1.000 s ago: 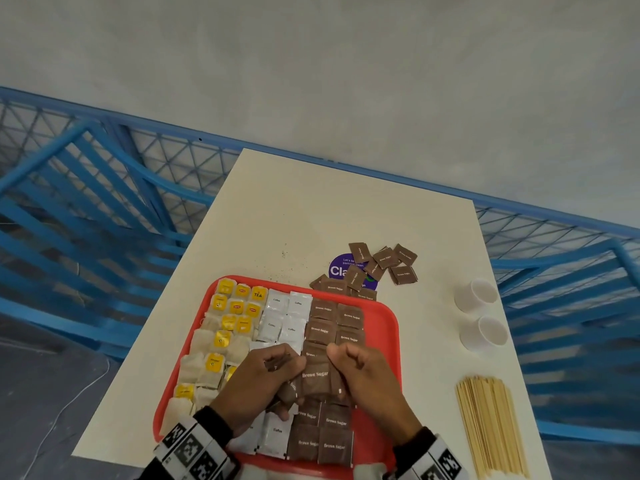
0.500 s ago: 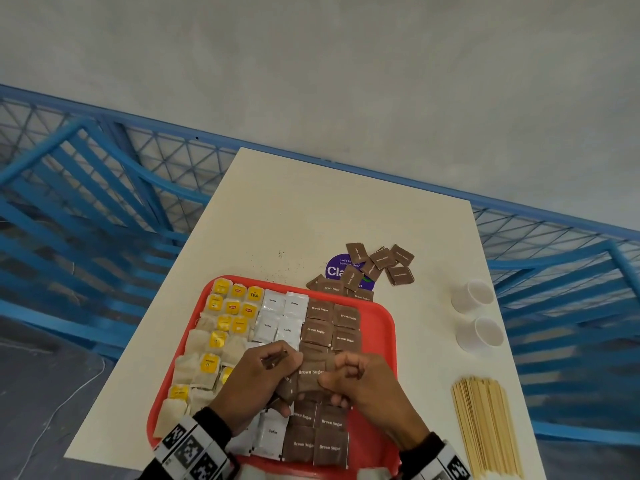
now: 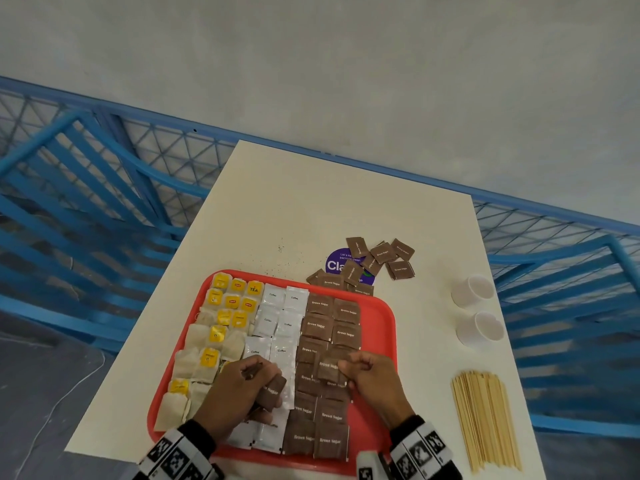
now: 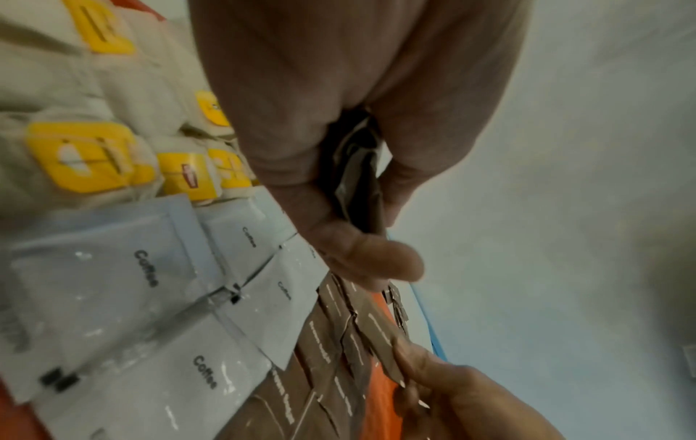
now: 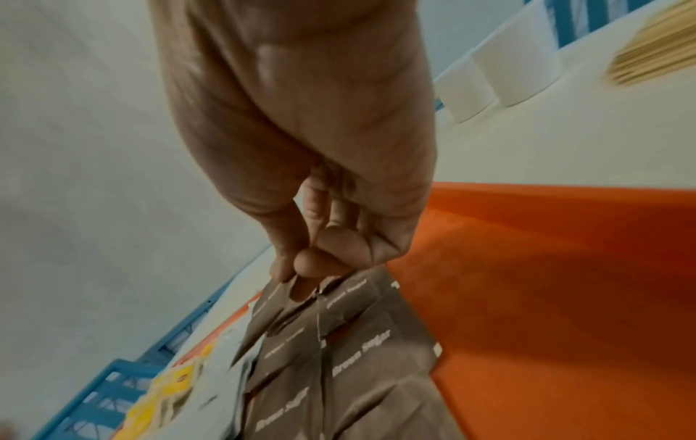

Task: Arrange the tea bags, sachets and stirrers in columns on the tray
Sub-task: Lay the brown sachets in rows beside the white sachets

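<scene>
Head view: right hand point(image 3: 372, 377) pinches one brown sachet point(image 3: 328, 368) above tray point(image 3: 377, 327).

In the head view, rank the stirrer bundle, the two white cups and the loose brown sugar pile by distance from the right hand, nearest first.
From the right hand:
1. Stirrer bundle, on the table to its right.
2. White cups, right and farther up the table; the nearer cup and the stirrers are close to call.
3. Loose brown sugar pile, beyond the tray's far edge.

We see soft, even light in the head view; both wrist views are blurred and bend toward the edges.
</scene>
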The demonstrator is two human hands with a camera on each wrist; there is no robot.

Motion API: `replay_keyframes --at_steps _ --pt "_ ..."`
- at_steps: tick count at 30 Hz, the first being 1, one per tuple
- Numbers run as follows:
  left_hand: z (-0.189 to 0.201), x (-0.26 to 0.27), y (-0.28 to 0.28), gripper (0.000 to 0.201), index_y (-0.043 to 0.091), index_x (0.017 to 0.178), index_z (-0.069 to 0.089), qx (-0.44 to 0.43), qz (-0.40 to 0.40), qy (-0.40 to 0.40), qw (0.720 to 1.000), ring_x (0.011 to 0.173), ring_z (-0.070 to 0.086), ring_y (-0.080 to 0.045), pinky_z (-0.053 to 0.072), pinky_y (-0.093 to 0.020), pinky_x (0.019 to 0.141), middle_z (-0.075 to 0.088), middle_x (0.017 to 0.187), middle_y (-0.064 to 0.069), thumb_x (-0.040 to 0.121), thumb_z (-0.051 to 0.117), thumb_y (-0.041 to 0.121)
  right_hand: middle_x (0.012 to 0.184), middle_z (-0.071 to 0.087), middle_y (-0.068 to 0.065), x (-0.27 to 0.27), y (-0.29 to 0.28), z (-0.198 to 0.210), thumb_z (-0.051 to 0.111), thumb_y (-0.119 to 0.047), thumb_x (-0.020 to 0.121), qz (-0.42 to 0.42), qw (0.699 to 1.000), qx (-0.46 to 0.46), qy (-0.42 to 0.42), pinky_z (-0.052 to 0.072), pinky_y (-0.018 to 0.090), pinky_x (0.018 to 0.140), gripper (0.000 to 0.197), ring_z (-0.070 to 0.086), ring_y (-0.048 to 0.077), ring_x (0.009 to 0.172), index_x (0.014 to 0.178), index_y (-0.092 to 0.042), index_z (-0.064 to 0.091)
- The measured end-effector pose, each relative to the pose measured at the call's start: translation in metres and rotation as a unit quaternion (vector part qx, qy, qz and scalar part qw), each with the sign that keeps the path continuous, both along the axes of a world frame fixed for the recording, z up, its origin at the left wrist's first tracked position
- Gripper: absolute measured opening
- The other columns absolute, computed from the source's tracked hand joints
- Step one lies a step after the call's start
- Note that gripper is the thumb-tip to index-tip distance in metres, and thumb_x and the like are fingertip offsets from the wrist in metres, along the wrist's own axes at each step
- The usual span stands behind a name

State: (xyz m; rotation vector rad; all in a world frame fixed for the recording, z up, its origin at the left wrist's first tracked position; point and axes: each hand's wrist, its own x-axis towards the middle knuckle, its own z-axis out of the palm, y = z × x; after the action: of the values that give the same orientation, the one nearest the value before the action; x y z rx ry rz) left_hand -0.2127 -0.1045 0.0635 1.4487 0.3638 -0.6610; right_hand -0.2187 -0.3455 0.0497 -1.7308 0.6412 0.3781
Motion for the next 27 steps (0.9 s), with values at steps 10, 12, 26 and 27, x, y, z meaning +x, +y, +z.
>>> replay_keyframes --at_steps 10,12,26,27 --pt "-0.003 -0.003 0.011 0.018 -0.002 0.090 0.068 -0.017 0.034 0.015 0.999 0.068 0.068 -0.035 0.053 -0.034 0.052 0.067 0.092 -0.033 0.095 0.065 0.015 0.056 0.065 0.006 0.038 0.023 -0.025 0.080 -0.015 0.082 -0.005 0.997 -0.078 0.009 0.051 0.026 0.049 0.019 0.055 0.012 0.046 0.070 -0.005 0.069" --pt "-0.002 -0.003 0.012 0.018 -0.001 0.090 0.069 -0.022 0.032 0.013 0.999 0.068 0.068 -0.035 0.053 -0.035 0.053 0.067 0.093 -0.033 0.095 0.065 0.016 0.060 0.069 0.001 0.038 0.024 -0.024 0.082 -0.023 0.079 0.007 0.989 -0.149 -0.009 0.055 0.026 0.057 0.027 0.059 0.010 0.052 0.064 -0.009 0.065" --pt "0.038 0.009 -0.009 0.035 -0.001 0.121 0.055 -0.199 -0.050 0.028 0.978 0.077 0.069 -0.037 0.060 -0.039 0.056 0.068 0.096 -0.024 0.091 0.058 0.018 0.088 0.076 0.001 -0.005 0.046 0.070 0.078 -0.039 0.083 0.228 0.970 0.034 -0.077 0.055 0.025 0.070 0.024 0.071 0.013 0.073 0.100 -0.023 0.073" --pt "0.040 0.008 -0.012 0.035 0.000 0.121 0.053 -0.199 -0.061 0.029 0.978 0.073 0.069 -0.035 0.058 -0.038 0.054 0.067 0.094 -0.024 0.093 0.056 0.021 0.083 0.076 0.000 -0.006 0.046 0.072 0.080 -0.030 0.082 0.212 0.973 0.033 -0.088 0.053 0.022 0.067 0.020 0.070 0.010 0.069 0.096 -0.018 0.073"
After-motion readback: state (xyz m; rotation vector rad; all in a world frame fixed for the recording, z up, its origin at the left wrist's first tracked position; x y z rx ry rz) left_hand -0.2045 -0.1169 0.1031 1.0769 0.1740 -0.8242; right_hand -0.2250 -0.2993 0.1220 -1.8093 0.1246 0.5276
